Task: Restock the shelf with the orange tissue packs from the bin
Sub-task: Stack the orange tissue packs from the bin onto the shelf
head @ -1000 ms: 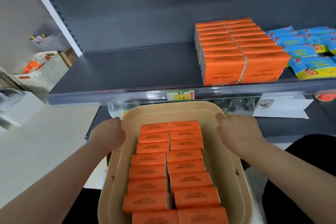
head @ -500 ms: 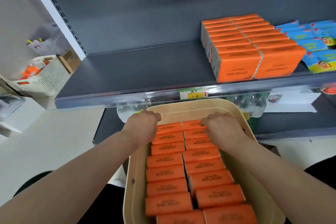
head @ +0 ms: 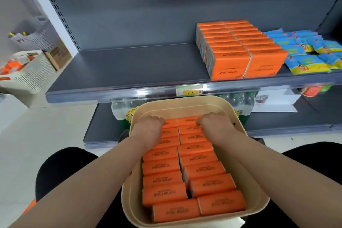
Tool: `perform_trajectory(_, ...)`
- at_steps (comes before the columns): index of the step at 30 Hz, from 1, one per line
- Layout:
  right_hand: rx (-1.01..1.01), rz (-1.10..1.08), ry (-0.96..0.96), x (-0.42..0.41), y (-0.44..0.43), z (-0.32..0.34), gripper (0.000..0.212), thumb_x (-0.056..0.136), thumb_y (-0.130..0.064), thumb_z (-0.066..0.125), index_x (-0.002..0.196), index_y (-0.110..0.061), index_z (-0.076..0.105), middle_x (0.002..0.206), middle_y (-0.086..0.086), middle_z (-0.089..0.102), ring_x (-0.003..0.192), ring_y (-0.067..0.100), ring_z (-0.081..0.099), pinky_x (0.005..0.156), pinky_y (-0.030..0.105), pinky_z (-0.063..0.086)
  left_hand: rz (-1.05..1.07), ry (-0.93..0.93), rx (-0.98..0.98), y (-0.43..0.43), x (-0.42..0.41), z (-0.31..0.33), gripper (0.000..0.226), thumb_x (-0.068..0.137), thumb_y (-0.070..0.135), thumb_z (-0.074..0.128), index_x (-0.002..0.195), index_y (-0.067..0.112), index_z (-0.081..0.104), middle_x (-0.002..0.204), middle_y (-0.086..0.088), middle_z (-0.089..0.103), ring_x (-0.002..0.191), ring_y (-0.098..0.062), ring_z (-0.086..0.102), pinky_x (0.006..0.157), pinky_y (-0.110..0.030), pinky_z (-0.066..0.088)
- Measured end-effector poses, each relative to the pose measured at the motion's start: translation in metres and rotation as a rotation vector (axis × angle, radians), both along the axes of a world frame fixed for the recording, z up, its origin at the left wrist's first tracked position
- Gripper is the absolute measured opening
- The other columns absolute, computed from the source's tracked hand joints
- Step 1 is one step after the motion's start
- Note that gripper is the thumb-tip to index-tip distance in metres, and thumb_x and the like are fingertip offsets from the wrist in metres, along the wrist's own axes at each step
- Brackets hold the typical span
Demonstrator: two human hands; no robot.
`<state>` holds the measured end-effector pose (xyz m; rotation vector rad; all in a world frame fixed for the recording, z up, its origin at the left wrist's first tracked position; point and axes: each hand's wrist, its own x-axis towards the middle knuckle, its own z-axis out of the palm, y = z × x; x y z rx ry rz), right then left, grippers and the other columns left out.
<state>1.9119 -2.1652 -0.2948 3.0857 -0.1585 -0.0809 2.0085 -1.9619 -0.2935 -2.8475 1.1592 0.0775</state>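
Whereas a second ago both hands clasped the side rims of the beige bin [head: 182,103], they have since let go of it and come inside, and now the left hand [head: 148,132] and the right hand [head: 215,126] lie side by side at the far end of the orange tissue packs [head: 203,170], which stand in two rows filling the bin. Each hand covers the farthest packs of its own row, with the fingers [head: 200,120] curled down over the far edge, so they appear to be grasping those packs; the fingertips are hidden between the packs and the bin's far wall, so how deep the hold goes cannot be told. No pack has yet risen out of its row. That shift suggests carrying or placing the bin is finished and unloading is starting, probably with a block of packs taken in both hands at once. The grey shelf [head: 129,66] just above the bin has a wide bare stretch on its left, while a stocked block of orange packs [head: 240,52] already stands on its right beside blue packets [head: 305,52], so the fresh packs most likely belong just left of that block.
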Motion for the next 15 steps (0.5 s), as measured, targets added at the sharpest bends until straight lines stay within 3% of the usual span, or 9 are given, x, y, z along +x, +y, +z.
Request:
perform_trajectory(10,0.016,-0.040,0.081,0.026,-0.005,-0.023,0.018,0.092,-0.023,0.050,0.101,-0.023,0.065,0.106,0.001,0.065,0.101,0.023,0.057,0.084,0.035,0.040,-0.123,-0.093,-0.120,0.004,0.003,-0.015,0.032,0.090,0.012,0.046,0.120,0.018,0.055,0.118,0.000,0.061,0.107,-0.021,0.053,0.082,-0.032,0.049)
perform_trajectory(15,-0.026,-0.035,0.057,0.031,0.005,-0.033,0.018,0.092,-0.014,0.047,0.095,-0.021,0.063,0.101,0.001,0.063,0.097,0.023,0.057,0.080,0.035,0.040,-0.143,-0.091,-0.103,0.007,0.002,-0.019,0.034,0.092,0.012,0.045,0.125,0.020,0.049,0.126,0.000,0.056,0.112,-0.021,0.050,0.092,-0.035,0.045)
